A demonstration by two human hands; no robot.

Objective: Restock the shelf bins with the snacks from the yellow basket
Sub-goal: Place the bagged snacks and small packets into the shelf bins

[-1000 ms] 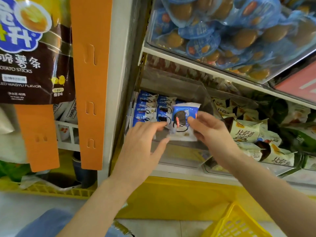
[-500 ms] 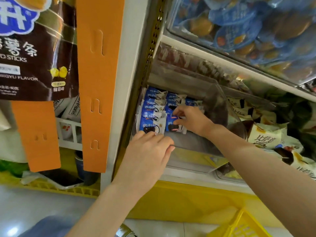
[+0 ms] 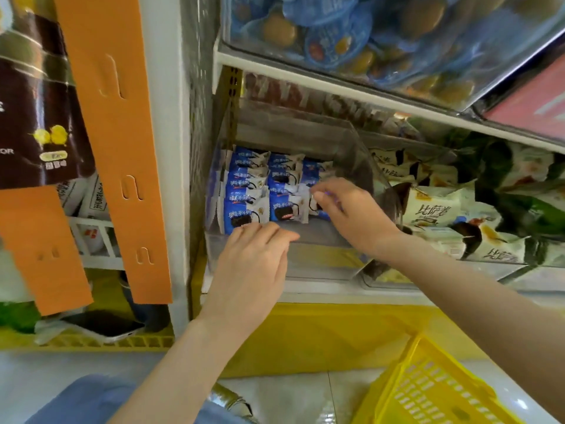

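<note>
**Head view, both arms.** The left hand (image 3: 253, 264), near the centre of the view, lies palm down with its back toward the camera. Its fingers (image 3: 272, 238) are straight, held together, and point toward 1 o'clock. The bare left forearm (image 3: 195, 347) enters at 7 o'clock and runs toward 1 o'clock, with the wrist in line. The right hand (image 3: 351, 215) sits just beside the left, at its 2 o'clock. Its thumb and curled fingers, partly blurred, pinch the top of a blue snack packet (image 3: 316, 210). The bare right forearm (image 3: 458, 289) enters at 4 o'clock and reaches toward 10 o'clock. The two hands are apart.
</note>
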